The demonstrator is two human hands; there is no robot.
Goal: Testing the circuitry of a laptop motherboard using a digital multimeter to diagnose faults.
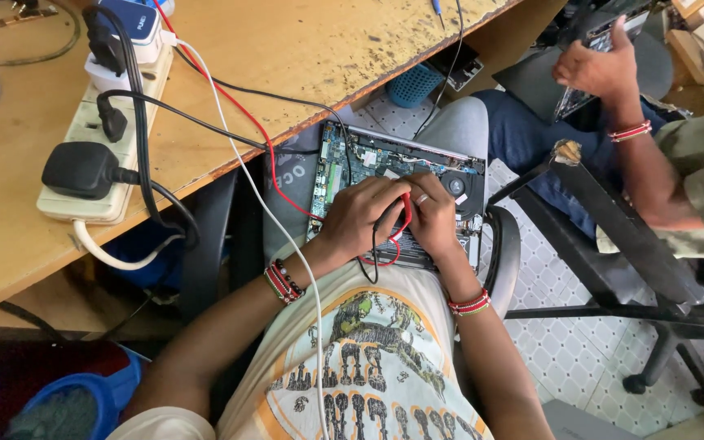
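Observation:
An opened laptop [352, 163] with its blue circuit board and round fan exposed lies on my lap. My left hand [360, 216] rests on the board with its fingers curled around a black probe lead. My right hand [433, 216], wearing a ring, presses beside it and grips a red probe [407, 213]. Red and black wires [266, 147] run from my hands up onto the wooden table [287, 49]. Beaded bracelets circle both of my wrists.
A cream power strip [91, 138] with black plugs and a white adapter lies on the table at the left. Another person's hand [600, 69] holds a device at the upper right, above an office chair [637, 261]. A blue bucket [83, 399] stands at the lower left.

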